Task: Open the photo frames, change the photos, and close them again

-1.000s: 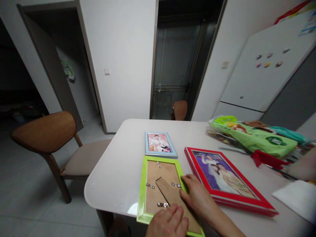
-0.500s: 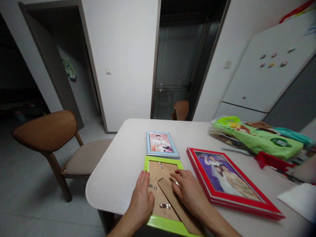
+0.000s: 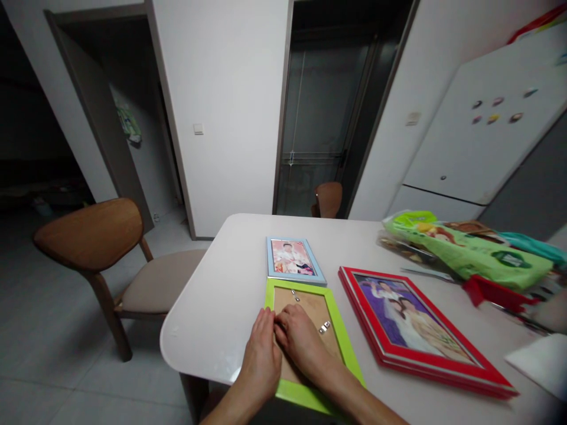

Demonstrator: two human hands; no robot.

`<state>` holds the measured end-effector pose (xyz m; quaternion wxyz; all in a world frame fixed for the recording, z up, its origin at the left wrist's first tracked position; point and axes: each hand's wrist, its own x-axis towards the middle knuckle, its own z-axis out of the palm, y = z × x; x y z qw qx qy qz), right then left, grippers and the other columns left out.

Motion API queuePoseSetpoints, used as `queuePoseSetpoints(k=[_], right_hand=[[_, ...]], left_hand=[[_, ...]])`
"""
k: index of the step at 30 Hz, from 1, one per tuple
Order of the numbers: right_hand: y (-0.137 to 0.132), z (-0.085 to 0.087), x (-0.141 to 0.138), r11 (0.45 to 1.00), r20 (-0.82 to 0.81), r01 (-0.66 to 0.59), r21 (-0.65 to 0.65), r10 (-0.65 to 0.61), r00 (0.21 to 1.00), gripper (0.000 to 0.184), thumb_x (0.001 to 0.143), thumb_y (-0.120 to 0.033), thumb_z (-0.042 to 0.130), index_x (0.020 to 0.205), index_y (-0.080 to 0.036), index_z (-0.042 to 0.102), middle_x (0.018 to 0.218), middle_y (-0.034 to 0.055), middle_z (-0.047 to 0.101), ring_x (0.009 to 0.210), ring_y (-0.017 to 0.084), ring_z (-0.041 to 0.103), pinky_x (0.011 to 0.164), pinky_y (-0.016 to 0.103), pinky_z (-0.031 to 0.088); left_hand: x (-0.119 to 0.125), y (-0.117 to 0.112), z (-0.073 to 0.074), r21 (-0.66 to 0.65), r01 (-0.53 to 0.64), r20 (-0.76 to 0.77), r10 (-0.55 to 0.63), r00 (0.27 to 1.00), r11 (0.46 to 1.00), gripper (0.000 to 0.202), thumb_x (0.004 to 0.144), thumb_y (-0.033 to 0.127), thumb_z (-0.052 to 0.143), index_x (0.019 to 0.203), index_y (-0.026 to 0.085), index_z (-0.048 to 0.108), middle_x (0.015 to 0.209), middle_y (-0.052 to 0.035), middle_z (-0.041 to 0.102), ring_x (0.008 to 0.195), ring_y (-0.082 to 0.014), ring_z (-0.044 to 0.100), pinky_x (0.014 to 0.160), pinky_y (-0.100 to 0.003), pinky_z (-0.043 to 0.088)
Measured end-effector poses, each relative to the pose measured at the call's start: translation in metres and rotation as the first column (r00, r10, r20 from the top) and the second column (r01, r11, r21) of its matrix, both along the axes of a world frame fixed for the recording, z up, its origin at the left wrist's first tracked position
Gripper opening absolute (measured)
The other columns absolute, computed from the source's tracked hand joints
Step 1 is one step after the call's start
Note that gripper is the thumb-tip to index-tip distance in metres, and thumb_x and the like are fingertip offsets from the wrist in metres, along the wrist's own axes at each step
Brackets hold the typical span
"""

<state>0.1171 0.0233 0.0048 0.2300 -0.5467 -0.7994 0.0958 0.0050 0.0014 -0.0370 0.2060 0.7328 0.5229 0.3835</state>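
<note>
A lime-green picture frame (image 3: 348,339) lies face down at the table's near edge, its brown backing board (image 3: 313,304) facing up. Metal clips show at the top (image 3: 295,295) and right (image 3: 325,327) of the board. My left hand (image 3: 262,354) grips the frame's left side, fingers together along the rim. Beside it, my right hand (image 3: 299,339) reaches across the board with curled fingers at its left edge, touching my left hand. Whatever is under those fingertips is hidden, and the stand flap is covered by my right hand and forearm.
Beyond the green frame lies a light-blue framed photo (image 3: 292,258). Stacked red frames (image 3: 443,348) with a photo on top sit to the right. Farther right are a green package (image 3: 478,245), a red object (image 3: 496,293) and white paper (image 3: 543,360). A wooden chair (image 3: 95,230) stands left.
My right hand has moved left across the board, from the right side to the left edge beside my left hand. The right clip is now uncovered; the left and lower clips are hidden.
</note>
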Motion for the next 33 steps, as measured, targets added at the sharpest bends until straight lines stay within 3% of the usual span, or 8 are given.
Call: queuePoseSetpoints(k=[5, 12, 17, 23, 27, 29, 33], right_hand=[[0.01, 0.001, 0.011, 0.999, 0.008, 0.027, 0.018, -0.027, 1.0, 0.019, 0.076, -0.021, 0.044, 0.068, -0.016, 0.061, 0.07, 0.0045, 0.057, 0.068, 0.013, 0.051, 0.064, 0.021, 0.035], [0.051, -0.008, 0.043, 0.983, 0.04, 0.178, 0.054, -0.18, 0.983, 0.028, 0.078, -0.021, 0.038, 0.082, -0.012, 0.065, 0.075, 0.009, 0.058, 0.075, 0.018, 0.051, 0.071, 0.026, 0.034], [0.056, -0.017, 0.044, 0.982, 0.032, 0.181, 0.058, -0.183, 0.983, 0.028, 0.077, -0.022, 0.039, 0.088, -0.013, 0.064, 0.083, 0.0086, 0.058, 0.082, 0.017, 0.049, 0.076, 0.026, 0.033], [0.055, -0.013, 0.041, 0.99, 0.014, 0.138, 0.034, -0.138, 0.99, 0.026, 0.076, -0.018, 0.041, 0.083, -0.018, 0.066, 0.083, 0.0063, 0.059, 0.082, 0.017, 0.049, 0.076, 0.026, 0.034], [0.04, 0.003, 0.043, 0.996, -0.006, 0.089, 0.024, -0.089, 0.996, 0.028, 0.074, -0.02, 0.043, 0.094, -0.015, 0.062, 0.089, 0.0078, 0.059, 0.085, 0.017, 0.05, 0.079, 0.028, 0.034], [0.021, 0.013, 0.045, 1.0, -0.033, -0.002, 0.011, 0.002, 0.999, 0.029, 0.071, -0.023, 0.048, 0.096, -0.017, 0.06, 0.097, 0.0077, 0.056, 0.092, 0.018, 0.048, 0.082, 0.029, 0.033], [-0.025, 0.02, 0.047, 0.97, -0.086, -0.227, -0.087, 0.22, 0.972, 0.013, 0.063, -0.023, 0.057, 0.074, -0.023, 0.065, 0.098, 0.0044, 0.054, 0.093, 0.019, 0.047, 0.083, 0.033, 0.034]], left_hand=[[0.001, -0.003, 0.0, -0.008, -0.01, 0.01, 0.01, 1.0, 1.0, 0.059, 0.059, 0.002, 0.036, 0.118, 0.005, 0.04, 0.126, -0.0141, 0.04, 0.119, -0.0206, 0.032, 0.101, -0.037, 0.025], [0.001, -0.007, 0.004, -0.041, -0.039, 0.024, 0.04, 0.999, 0.998, 0.063, 0.056, 0.001, 0.036, 0.119, 0.006, 0.039, 0.128, -0.0123, 0.038, 0.119, -0.0209, 0.031, 0.101, -0.036, 0.024], [0.002, -0.005, 0.005, -0.039, -0.043, -0.018, 0.043, 0.999, 0.998, 0.063, 0.056, 0.001, 0.035, 0.119, 0.003, 0.039, 0.127, -0.0149, 0.038, 0.119, -0.0215, 0.031, 0.101, -0.037, 0.025], [0.003, -0.005, 0.008, -0.057, -0.056, 0.016, 0.057, 0.998, 0.997, 0.063, 0.055, 0.001, 0.037, 0.118, 0.008, 0.041, 0.126, -0.0116, 0.04, 0.118, -0.0212, 0.032, 0.101, -0.037, 0.024], [0.002, -0.005, 0.008, -0.057, -0.056, 0.039, 0.059, 0.998, 0.997, 0.063, 0.055, 0.0, 0.036, 0.118, 0.009, 0.041, 0.126, -0.0108, 0.041, 0.118, -0.0203, 0.033, 0.101, -0.037, 0.024], [0.002, -0.005, 0.007, -0.048, -0.056, 0.047, 0.059, 0.997, 0.997, 0.063, 0.056, 0.0, 0.036, 0.118, 0.009, 0.041, 0.126, -0.0105, 0.041, 0.118, -0.0202, 0.033, 0.101, -0.037, 0.025], [0.003, -0.004, 0.004, -0.033, -0.063, 0.045, 0.064, 0.997, 0.997, 0.062, 0.057, -0.001, 0.036, 0.118, 0.009, 0.039, 0.126, -0.0111, 0.04, 0.118, -0.0192, 0.032, 0.101, -0.036, 0.025]])
